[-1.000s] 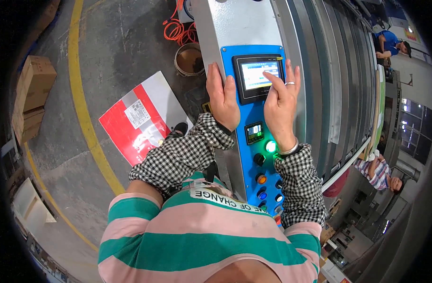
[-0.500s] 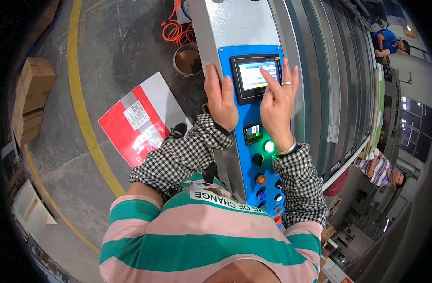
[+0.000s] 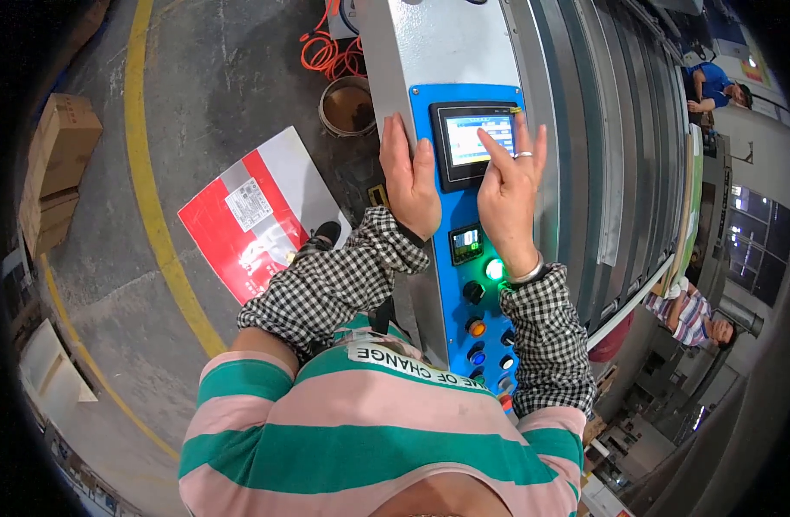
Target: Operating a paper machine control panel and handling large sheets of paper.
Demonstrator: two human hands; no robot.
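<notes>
Fingertips (image 3: 483, 140) of the right hand (image 3: 508, 194) are pressing the touchscreen (image 3: 477, 142).

I'm seeing the right fingers loosely spread, the forefinger stretching toward eleven o'clock onto the lit glass, holding nothing. I'm watching the left hand (image 3: 409, 181) lying flat and open along the blue control panel (image 3: 446, 258) at the screen's nine o'clock, gripping nothing. The touchscreen is sitting high on that panel, with a green lamp (image 3: 495, 269) glowing at its six o'clock and a column of push buttons (image 3: 475, 327) running lower. I'm judging the screen rigid, smooth and breakable (it is bolted in), so light taps on the glass suit it, never a grasp.
</notes>
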